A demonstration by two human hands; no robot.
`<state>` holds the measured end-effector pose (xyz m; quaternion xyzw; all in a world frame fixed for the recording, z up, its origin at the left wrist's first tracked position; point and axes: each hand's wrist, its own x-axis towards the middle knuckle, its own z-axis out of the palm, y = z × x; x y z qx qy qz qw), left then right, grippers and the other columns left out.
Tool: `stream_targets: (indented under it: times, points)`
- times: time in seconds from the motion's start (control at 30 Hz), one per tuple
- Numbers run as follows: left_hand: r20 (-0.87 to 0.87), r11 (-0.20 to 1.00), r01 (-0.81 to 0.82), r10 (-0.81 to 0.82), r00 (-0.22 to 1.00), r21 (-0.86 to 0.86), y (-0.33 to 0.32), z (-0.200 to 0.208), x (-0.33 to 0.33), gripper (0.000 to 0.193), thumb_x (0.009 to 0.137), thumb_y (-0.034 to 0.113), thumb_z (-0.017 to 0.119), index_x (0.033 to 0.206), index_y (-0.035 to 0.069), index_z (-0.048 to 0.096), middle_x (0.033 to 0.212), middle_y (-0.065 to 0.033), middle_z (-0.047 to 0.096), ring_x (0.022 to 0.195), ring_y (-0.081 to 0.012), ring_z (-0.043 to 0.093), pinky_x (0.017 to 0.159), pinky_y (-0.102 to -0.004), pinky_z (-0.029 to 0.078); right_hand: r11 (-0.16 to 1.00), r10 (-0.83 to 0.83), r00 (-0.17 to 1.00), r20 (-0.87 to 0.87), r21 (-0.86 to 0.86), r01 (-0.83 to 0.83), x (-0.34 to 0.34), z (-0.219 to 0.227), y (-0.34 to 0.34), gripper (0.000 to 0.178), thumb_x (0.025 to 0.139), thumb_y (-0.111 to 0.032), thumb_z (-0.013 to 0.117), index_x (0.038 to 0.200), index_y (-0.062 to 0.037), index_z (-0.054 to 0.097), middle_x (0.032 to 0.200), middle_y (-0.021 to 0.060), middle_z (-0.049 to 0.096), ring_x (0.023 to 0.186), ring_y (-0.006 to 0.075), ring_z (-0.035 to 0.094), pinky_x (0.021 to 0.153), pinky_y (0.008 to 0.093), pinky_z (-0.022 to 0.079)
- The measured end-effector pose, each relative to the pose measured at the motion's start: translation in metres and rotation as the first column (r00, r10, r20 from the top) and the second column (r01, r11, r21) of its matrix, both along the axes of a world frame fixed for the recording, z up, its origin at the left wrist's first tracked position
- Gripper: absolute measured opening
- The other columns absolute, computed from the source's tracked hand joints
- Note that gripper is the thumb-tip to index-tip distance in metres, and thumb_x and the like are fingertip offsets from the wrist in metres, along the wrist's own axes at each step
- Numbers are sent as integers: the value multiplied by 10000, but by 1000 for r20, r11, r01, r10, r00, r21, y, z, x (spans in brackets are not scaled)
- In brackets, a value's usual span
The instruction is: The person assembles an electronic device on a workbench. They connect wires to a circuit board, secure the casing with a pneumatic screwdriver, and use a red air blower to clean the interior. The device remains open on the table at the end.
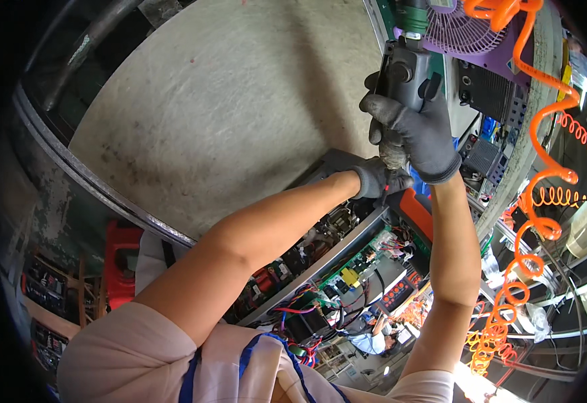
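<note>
My right hand [418,131], in a dark grey glove, is wrapped round a black power screwdriver [404,74]. The tool's front end points down toward the open electrical machine [320,269]. My left hand [377,180], gloved too, sits just below the tool's front end, at the machine's far edge beside its orange-red end panel [414,215]. Its fingers are bent together and partly hidden; a small red-and-black piece shows by them, and what they grip is unclear. Inside the machine are green circuit boards [354,269], coloured wires and a metal divider.
Coiled orange air hoses [542,168] hang along the right. A purple fan [465,30] and black finned units [488,91] stand at the far right. A metal rail [99,178] curves along the left, near a red frame [122,262]. Another person [371,339] is in the background.
</note>
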<state>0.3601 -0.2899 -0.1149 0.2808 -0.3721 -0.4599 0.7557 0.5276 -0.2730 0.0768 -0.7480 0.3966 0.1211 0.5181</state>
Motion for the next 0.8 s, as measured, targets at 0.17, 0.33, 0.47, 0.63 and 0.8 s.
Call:
stream_targets:
  times: [0.17, 0.33, 0.47, 0.63, 0.8]
  points:
    - [94, 996, 44, -51, 994, 72, 21, 17, 19, 284, 878, 326, 475, 817, 70, 579, 814, -113, 605, 810, -267, 568, 779, -399, 429, 1000, -17, 1000, 25, -12, 17, -14, -3, -7, 271, 740, -108, 727, 938, 3, 580, 650, 36, 580, 488, 92, 543, 438, 229, 440]
    - [112, 996, 49, -57, 992, 71, 25, 17, 27, 277, 882, 326, 469, 840, 72, 570, 838, -110, 597, 829, -263, 561, 793, -398, 422, 997, 27, 1000, -4, 76, -26, -5, -7, 7, 314, 724, -138, 738, 947, 2, 567, 692, 38, 578, 535, 94, 551, 472, 247, 454]
    - [127, 995, 62, -72, 989, 80, 28, 14, 29, 272, 884, 325, 463, 859, 73, 562, 857, -108, 591, 845, -259, 555, 804, -396, 417, 990, 121, 985, -125, 93, -109, -1, -13, 13, 362, 711, -177, 745, 965, -1, 557, 691, 36, 568, 548, 102, 548, 486, 260, 457]
    - [136, 993, 82, -93, 986, 84, 30, 14, 30, 267, 888, 325, 457, 882, 75, 553, 881, -105, 584, 864, -256, 548, 818, -395, 410, 985, 146, 982, -121, 106, -133, -1, -19, 14, 345, 709, -173, 738, 947, -9, 550, 689, 41, 569, 546, 104, 553, 490, 262, 460]
    - [141, 992, 83, -95, 985, 90, 29, 11, 32, 264, 891, 324, 450, 905, 77, 543, 905, -103, 577, 884, -252, 541, 832, -393, 404, 980, 163, 977, -138, 135, -144, -3, -10, 6, 324, 711, -150, 738, 947, -4, 570, 702, 51, 585, 562, 106, 565, 502, 265, 470]
